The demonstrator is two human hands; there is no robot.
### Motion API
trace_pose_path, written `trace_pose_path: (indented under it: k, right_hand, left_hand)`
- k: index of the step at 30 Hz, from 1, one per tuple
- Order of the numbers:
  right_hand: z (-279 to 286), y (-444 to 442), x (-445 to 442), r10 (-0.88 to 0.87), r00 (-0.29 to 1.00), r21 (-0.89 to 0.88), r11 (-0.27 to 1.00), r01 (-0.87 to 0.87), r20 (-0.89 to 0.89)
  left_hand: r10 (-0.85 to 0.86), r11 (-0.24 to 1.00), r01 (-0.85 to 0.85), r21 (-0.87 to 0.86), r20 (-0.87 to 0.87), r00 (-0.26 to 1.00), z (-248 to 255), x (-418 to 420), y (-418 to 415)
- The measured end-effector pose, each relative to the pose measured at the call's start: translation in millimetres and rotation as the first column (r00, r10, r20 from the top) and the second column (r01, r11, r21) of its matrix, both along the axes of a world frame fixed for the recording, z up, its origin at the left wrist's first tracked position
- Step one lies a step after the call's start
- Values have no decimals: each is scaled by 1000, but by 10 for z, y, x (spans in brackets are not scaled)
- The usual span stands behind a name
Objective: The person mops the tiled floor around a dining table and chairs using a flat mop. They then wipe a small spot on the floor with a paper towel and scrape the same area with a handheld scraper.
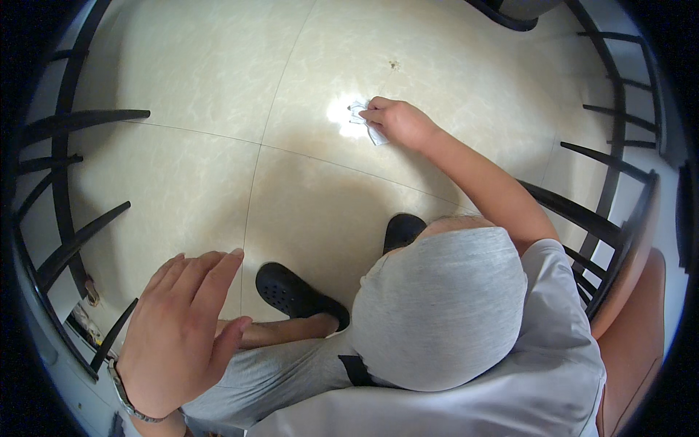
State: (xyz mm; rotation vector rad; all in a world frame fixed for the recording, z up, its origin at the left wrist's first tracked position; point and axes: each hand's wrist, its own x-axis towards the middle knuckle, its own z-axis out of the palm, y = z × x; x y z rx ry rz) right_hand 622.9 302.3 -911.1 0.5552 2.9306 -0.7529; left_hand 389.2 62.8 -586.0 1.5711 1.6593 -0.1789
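Note:
My right hand [401, 121] reaches down to the glossy beige tiled floor [207, 93] with its fingers closed on a crumpled white tissue [377, 135]. Beyond that hand a small patch of brownish crumbs [394, 66] lies on the tile. At the lower left my left hand [183, 322] hangs in the air, palm down and holding nothing, its thumb apart from the fingers; a metal-banded watch or bracelet [132, 407] is round the wrist. Under me are two black clogs, the left one [286, 289] with holes and the right one [403, 232] partly hidden by my knee.
Dark chair or table legs [87, 121] line the left side. More dark furniture [579, 213] with a brown seat edge stands close by my right arm. A dark rounded base [508, 19] is at the top right. Small objects [92, 295] lie on the floor by the left legs.

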Motion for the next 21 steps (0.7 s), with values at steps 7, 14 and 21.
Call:
trace_pose_path:
  k: [7,14,21]
  right_hand:
    - [-17,125,-98,21,1000,95,995,-20,-8]
    - [-38,498,78,-455,835,-26,882,471,-309]
    - [-190,748,452,-696,630,-154,704,694,-344]
  left_hand:
    - [-23,1000,23,18,-10,1000,-16,0,14]
    - [4,1000,-4,15,-9,1000,-42,15,31]
    - [-35,996,38,81,-34,999,-45,-13,28]
